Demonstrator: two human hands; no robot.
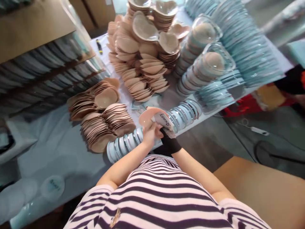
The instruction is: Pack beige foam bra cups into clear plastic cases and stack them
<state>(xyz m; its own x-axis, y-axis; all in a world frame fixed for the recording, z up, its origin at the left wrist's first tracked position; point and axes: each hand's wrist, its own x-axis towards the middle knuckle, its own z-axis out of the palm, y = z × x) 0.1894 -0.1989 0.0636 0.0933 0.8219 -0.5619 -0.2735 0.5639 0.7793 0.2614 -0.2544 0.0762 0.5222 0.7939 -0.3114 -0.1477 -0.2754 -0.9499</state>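
Near the middle of the frame, just below centre, the person's two hands meet over the front edge of the table (59, 149). The left hand (149, 135) is bare and curled closed around the lower edge of a beige cup-shaped pad (148, 115), and the right hand (166, 135), wearing a dark wrist wrap, pinches a small white printed card (164, 120) against that same pad; both hands are closed on the pair, fingers tight rather than spread. The pad and card sit just above a lying row of pale blue plastic shells (128, 143) that runs along the table edge. To the left of the frame lie fanned stacks of pads (105, 124), and more are heaped at upper centre (143, 63), with tall columns of blue shells (240, 38) at upper right, two topped by clear domed lids (212, 62). It looks to me like the card is being married up with the pad; the next move would seem to need the card held flat against the pad so the two stay together.
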